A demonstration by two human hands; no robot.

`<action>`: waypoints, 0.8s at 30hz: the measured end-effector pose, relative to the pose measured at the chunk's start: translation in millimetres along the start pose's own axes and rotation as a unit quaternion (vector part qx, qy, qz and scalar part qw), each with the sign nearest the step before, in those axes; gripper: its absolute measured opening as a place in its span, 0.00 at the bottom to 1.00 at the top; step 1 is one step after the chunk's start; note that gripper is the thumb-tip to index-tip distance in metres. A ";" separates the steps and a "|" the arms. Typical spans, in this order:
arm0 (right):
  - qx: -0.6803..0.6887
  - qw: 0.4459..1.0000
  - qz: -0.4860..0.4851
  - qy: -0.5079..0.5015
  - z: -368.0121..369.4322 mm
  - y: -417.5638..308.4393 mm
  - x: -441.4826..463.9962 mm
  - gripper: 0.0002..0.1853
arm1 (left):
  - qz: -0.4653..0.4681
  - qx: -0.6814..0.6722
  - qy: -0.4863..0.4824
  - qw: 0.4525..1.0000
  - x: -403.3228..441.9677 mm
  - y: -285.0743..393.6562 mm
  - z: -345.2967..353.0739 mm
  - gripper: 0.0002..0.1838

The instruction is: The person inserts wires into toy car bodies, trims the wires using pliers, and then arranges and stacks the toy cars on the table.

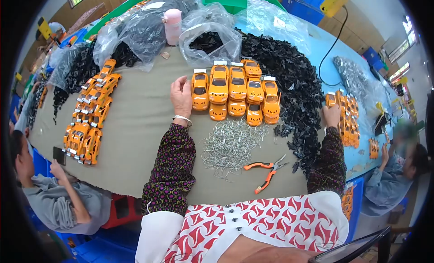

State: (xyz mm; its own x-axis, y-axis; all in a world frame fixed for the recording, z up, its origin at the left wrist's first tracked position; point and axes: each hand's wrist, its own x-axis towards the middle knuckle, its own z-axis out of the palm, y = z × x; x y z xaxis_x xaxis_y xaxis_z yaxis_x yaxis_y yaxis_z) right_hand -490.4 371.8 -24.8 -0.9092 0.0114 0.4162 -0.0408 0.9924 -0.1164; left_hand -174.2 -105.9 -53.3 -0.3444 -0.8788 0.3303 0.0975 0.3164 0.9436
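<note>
My left hand [181,98] is beside the leftmost orange toy car [200,90] of a stacked group, its fingers loosely bent and apart, gripping nothing that shows. Over at the right, my right hand [332,115] has its fingers closed at an orange toy car [331,100] at the near end of another group; the fingertips are partly hidden. Below the middle stack of orange toy cars [237,84] lies a heap of thin bent metal wires [231,145]. Pliers [269,171] with orange-and-black handles rest near the wires, jaws apart.
Loose black plastic parts [289,77] spread behind and right of the cars. A clear plastic bag [210,43] and a pink bottle [172,27] stand at the back. More orange cars [90,113] line the left. One person sits at each side; a black cable [332,52] crosses the blue surface.
</note>
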 end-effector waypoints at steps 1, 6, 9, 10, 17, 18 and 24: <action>0.028 0.999 0.016 0.009 3.4 -0.5 -1.2 0.28 | 0.014 0.022 0.006 1.000 2.4 -6.6 -4.8 0.13; 0.083 0.995 0.045 0.021 -11.3 2.0 1.8 0.29 | 0.030 0.052 -0.038 0.997 7.2 -20.9 -3.0 0.12; 0.093 0.993 0.077 -0.010 -27.0 3.8 15.1 0.29 | 0.020 0.033 -0.062 0.997 11.4 -31.9 -4.7 0.12; 0.080 0.995 0.064 -0.015 -26.9 4.7 20.8 0.29 | 0.020 0.028 -0.069 0.997 10.0 -31.5 -2.5 0.12; 0.016 0.997 0.059 -0.041 -0.5 -3.9 19.5 0.31 | 0.007 0.033 -0.068 0.997 6.3 -17.3 -3.9 0.11; 0.001 0.998 0.062 -0.017 5.8 -0.4 17.7 0.31 | 0.003 0.039 -0.062 0.997 5.6 -14.1 -2.9 0.11; 0.201 0.967 -0.098 0.120 -23.3 -18.0 -4.9 0.30 | 0.057 0.099 -0.037 0.993 2.8 -7.8 0.0 0.10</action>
State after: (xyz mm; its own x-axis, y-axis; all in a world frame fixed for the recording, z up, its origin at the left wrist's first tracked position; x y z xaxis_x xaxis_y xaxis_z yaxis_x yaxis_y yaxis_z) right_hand -475.6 356.7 -3.7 -0.7471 -0.0962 0.6578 -0.4049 0.8506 -0.3354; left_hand -176.0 -110.9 -59.8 -0.4100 -0.8071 0.4249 -0.0435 0.4827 0.8747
